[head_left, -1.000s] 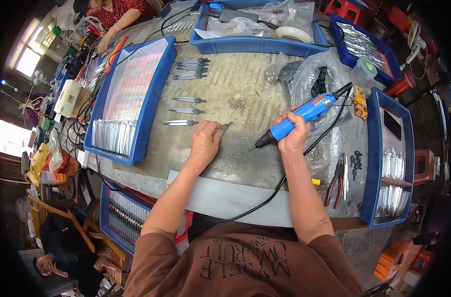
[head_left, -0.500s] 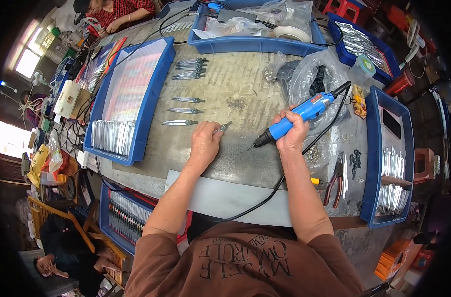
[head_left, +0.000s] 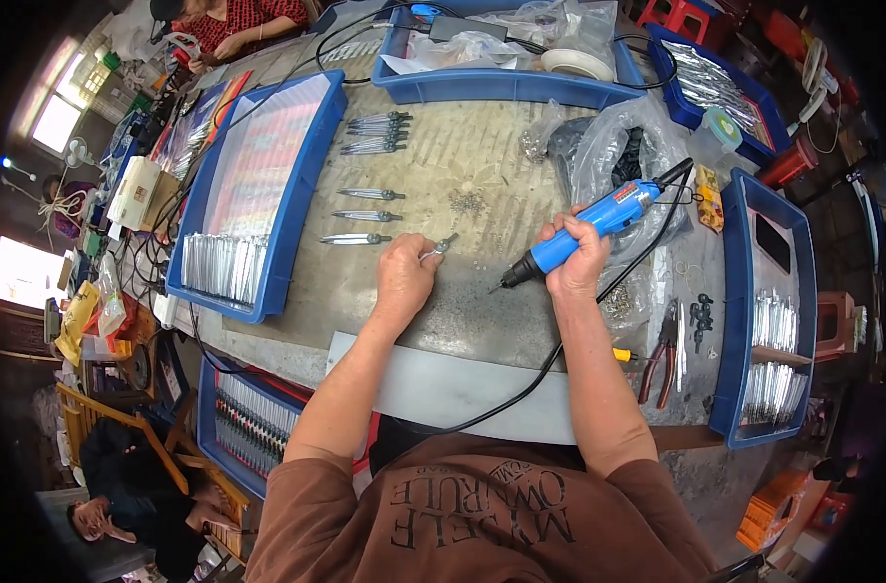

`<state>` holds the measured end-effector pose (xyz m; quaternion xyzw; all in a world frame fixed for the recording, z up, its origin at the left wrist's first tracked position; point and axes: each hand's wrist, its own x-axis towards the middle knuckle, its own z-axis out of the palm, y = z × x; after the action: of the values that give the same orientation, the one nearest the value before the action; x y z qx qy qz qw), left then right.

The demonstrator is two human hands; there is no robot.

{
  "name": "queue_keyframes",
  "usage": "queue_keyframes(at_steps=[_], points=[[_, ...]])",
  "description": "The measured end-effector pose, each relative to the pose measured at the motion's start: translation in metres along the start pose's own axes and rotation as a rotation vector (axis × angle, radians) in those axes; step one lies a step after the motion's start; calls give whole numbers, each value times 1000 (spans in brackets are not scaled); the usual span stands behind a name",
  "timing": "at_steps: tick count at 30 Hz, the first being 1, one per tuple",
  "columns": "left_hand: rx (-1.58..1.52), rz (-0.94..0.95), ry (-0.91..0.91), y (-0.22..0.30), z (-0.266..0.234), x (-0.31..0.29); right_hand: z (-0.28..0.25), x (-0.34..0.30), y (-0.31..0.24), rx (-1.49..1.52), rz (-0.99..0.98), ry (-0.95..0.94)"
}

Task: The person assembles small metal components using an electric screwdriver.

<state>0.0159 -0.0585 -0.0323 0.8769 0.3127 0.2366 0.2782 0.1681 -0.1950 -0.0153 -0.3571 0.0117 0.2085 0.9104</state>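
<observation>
My left hand point(head_left: 404, 276) is closed round a metal drawing compass point(head_left: 444, 245); its grey head sticks out past the fingers and its legs are mostly hidden in the hand. In my right hand point(head_left: 576, 255) is a blue electric screwdriver point(head_left: 598, 224), gripped round its body, with the bit pointing down and left just over the table. The bit and the compass are apart. Left of my left hand lie loose compasses, the nearest one point(head_left: 356, 239) flat with its head to the right. A small pile of tiny screws point(head_left: 465, 201) sits beyond my hands.
A blue tray of metal parts point(head_left: 278, 255) stands left, another blue tray point(head_left: 723, 369) right. Pliers point(head_left: 664, 352) and dark knobs point(head_left: 700, 321) lie right of my arm. The screwdriver's black cable point(head_left: 506, 400) crosses my front. A person in red point(head_left: 254, 15) sits far left.
The compass in my left hand has turned slightly, its head tipping up a little. My right hand and the screwdriver have barely moved.
</observation>
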Motion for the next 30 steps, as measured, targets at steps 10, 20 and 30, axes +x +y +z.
queue_keyframes(at_steps=[10,20,30], points=[[-39,-37,-56,-1,-4,-4,0,1,1,11,5,13],[-64,6,5,-3,-1,-8,0,1,2,29,0,26],[-97,-97,-23,2,0,-1,1,-2,-1,-4,-7,-22]])
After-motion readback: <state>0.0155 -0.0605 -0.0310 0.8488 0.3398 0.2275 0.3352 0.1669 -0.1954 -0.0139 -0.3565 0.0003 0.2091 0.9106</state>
